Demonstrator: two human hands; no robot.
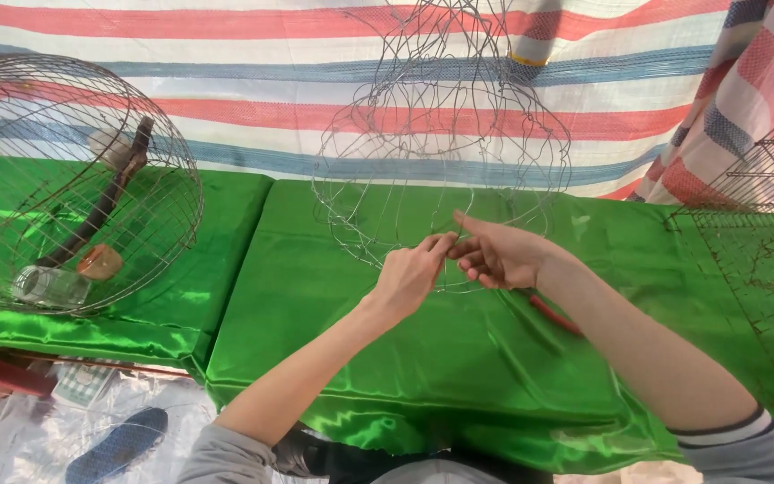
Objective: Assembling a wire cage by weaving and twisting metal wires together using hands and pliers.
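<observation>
A round frame of thin silver wire (441, 134) hangs or stands above the green satin table cloth (360, 358), in the middle of the view. My left hand (409, 273) pinches a wire at the frame's lower edge with fingers closed. My right hand (499, 255) meets it there, thumb up, its fingers curled around the same lower wires. A red-handled tool (555, 315) lies on the cloth under my right forearm, mostly hidden.
A rusty domed wire cage (64, 179) lies on its side at left, with a dark perch, a small jar and a brown cup inside. Flat wire mesh panels (763, 260) rest at right. A striped tarp hangs behind. A sandal lies on the floor.
</observation>
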